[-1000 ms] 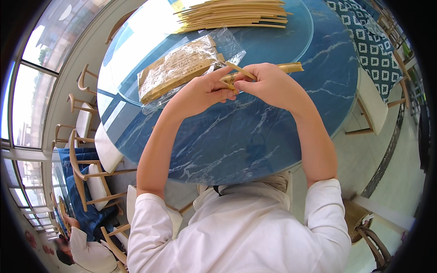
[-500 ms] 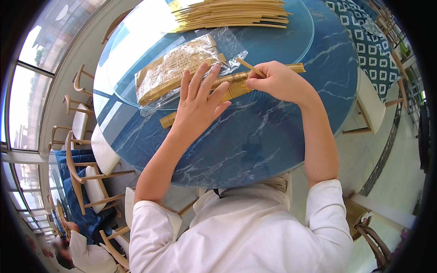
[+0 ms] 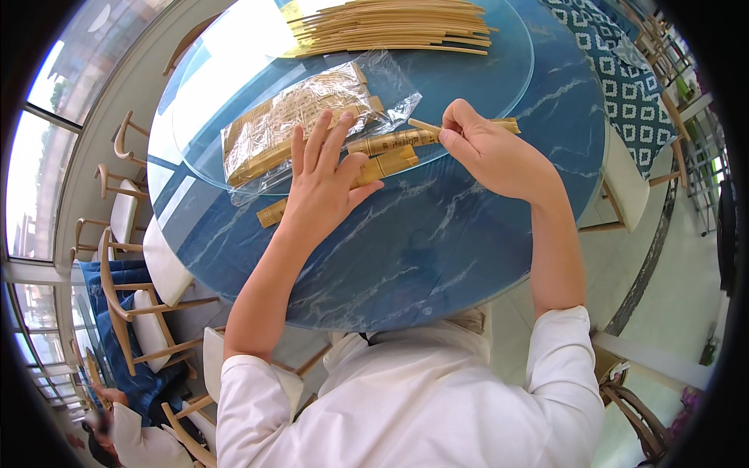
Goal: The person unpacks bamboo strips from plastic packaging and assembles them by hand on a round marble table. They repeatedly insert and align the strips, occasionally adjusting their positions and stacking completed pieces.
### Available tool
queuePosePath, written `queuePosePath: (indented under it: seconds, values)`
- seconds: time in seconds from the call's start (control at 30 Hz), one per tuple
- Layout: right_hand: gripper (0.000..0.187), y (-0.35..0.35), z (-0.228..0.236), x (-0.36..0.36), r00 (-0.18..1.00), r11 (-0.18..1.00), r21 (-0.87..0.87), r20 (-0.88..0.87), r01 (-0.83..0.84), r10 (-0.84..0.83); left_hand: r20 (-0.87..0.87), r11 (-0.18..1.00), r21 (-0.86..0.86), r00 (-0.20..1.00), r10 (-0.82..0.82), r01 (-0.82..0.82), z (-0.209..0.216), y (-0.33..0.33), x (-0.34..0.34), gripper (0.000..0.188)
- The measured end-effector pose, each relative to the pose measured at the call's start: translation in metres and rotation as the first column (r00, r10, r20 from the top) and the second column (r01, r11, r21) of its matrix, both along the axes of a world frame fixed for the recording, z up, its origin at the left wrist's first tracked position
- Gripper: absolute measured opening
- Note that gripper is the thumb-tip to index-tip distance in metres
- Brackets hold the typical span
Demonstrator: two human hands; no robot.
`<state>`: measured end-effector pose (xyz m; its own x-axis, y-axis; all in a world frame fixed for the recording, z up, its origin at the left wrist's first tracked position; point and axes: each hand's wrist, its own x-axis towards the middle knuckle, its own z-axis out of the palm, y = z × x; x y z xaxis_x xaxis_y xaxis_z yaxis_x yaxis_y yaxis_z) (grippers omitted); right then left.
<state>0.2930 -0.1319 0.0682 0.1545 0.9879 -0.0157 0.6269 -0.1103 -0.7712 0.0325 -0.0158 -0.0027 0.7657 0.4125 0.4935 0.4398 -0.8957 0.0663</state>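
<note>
My left hand (image 3: 324,171) lies with its fingers spread over tan printed paper chopstick sleeves (image 3: 390,142). One sleeve is in front of the other, its yellowish end (image 3: 394,162) nearer me, and an end of a sleeve (image 3: 271,213) shows left of my wrist. To the right, my right hand (image 3: 491,152) is closed in a pinch on a pale wooden chopstick (image 3: 423,125); I cannot tell if it is one or a pair. The stick's tip points left beside the printed sleeve. A tan strip pokes out beyond the right knuckles.
A clear plastic bag of flat tan sleeves (image 3: 296,121) sits on the glass turntable (image 3: 460,78). Behind it lies a pile of wooden chopsticks (image 3: 398,27). Chairs (image 3: 152,327) surround the blue marbled table (image 3: 374,265), and another person (image 3: 140,433) is at lower left.
My right hand has shifted slightly right and lower, and the chopstick now lies flatter, closer to the sleeve. My left hand stays spread on the sleeves.
</note>
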Motion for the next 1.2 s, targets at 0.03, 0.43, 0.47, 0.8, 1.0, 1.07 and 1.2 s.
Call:
queuePosePath:
  seconds: [0.03,0.43,0.47,0.8,1.0,1.07,1.2]
  values:
    - [0.024,-0.001,-0.001,0.007,0.998,0.997,-0.024,-0.006,-0.067,0.067,0.001,1.000,-0.005,1.000,0.002,-0.002,0.001,0.000,0.000,0.040]
    - [0.011,-0.002,-0.016,0.016,0.967,0.975,0.105,0.182,-0.197,0.176,-0.050,1.000,-0.012,0.999,-0.001,0.001,0.005,-0.002,0.002,0.037]
    - [0.011,-0.004,-0.016,0.016,0.963,0.972,0.112,0.198,-0.206,0.181,-0.047,1.000,-0.009,0.999,-0.011,0.010,0.005,-0.002,0.003,0.037]
    - [0.014,-0.019,-0.001,0.082,0.920,0.736,0.637,-0.389,0.229,0.050,-0.004,0.997,0.002,0.997,-0.072,0.072,0.006,-0.002,0.005,0.043]
    - [0.025,0.002,-0.013,0.088,0.562,0.626,0.639,-0.745,0.448,0.358,-0.025,0.998,-0.013,0.998,-0.054,0.053,0.005,-0.003,0.005,0.042]
    - [0.025,0.015,-0.017,0.072,0.536,0.625,0.613,-0.772,0.483,0.343,-0.019,0.998,-0.019,0.998,-0.060,0.059,0.006,-0.003,0.006,0.042]
    - [0.025,0.026,-0.024,0.061,0.537,0.536,0.650,-0.755,0.539,0.377,-0.011,0.997,-0.043,0.998,-0.060,0.060,0.009,-0.004,0.004,0.040]
